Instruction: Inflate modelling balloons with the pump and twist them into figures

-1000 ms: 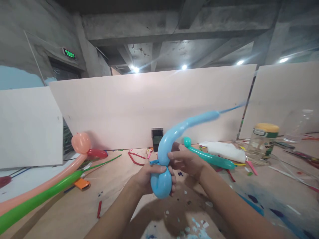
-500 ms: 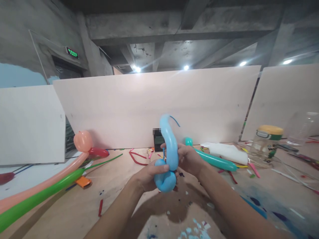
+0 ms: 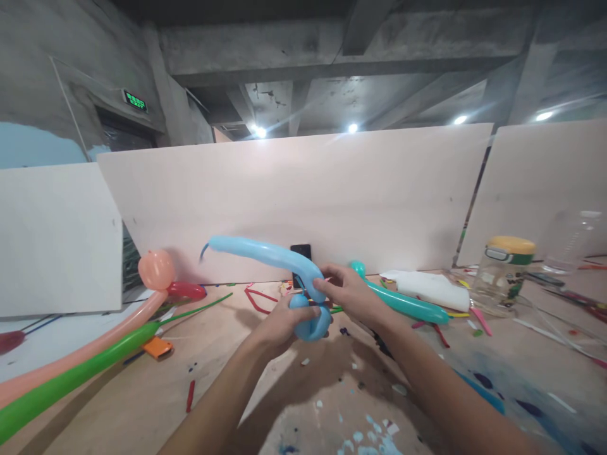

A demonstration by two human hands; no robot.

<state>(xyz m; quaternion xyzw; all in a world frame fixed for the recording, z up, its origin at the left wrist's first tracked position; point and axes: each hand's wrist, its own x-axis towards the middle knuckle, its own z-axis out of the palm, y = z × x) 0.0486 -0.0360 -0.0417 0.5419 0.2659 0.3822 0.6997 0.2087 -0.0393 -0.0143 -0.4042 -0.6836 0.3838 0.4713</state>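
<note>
A light blue modelling balloon (image 3: pixel 265 251) is held in front of me above the table. Its near end is twisted into rounded bubbles, while the long part stretches left to a thin uninflated tip. My left hand (image 3: pixel 283 325) is closed around the bubbles, thumb lying across them. Where the long part bends, my right hand (image 3: pixel 348 291) pinches it between thumb and fingers. The fingers behind the balloon are partly hidden. A dark phone (image 3: pixel 301 253) stands behind it against the white board.
At left lie a green balloon (image 3: pixel 95 360), a salmon balloon (image 3: pixel 156 270) and an orange tool (image 3: pixel 157 347). To the right are a teal balloon (image 3: pixel 408 303), a white roll (image 3: pixel 429 291) and a yellow-lidded bottle (image 3: pixel 505 272). A white board (image 3: pixel 294 189) closes off the back; balloon scraps litter the table.
The balloon's long part has swung from upright to pointing left. The twisted bubbles have risen slightly, and my right hand has shifted to grip near the bend.
</note>
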